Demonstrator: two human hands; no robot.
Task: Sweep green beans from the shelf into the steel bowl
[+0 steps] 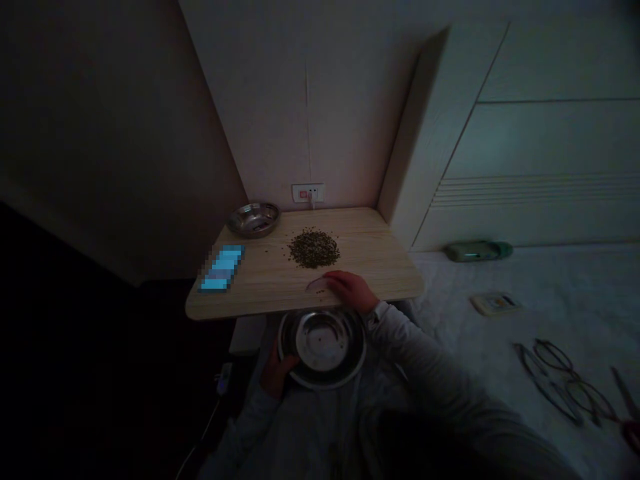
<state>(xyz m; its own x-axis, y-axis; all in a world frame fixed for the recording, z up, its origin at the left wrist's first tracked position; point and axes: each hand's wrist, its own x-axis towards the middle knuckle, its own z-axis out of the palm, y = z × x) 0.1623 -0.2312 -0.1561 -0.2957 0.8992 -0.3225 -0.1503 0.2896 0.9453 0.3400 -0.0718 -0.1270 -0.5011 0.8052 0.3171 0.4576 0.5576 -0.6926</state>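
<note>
My left hand grips the left rim of a steel bowl, held just below the front edge of a small wooden table. A few small grains lie in the bowl. My right hand rests on the table near its front edge, fingers curled and pointing left, beside a small pale thing I cannot make out. A heap of small dark-green grains sits in the middle of the table, just beyond my right hand.
A second steel bowl stands at the table's back left. A lit phone lies on the left side. A wall socket is behind. On the bed to the right lie a green case, eyeglasses and scissors.
</note>
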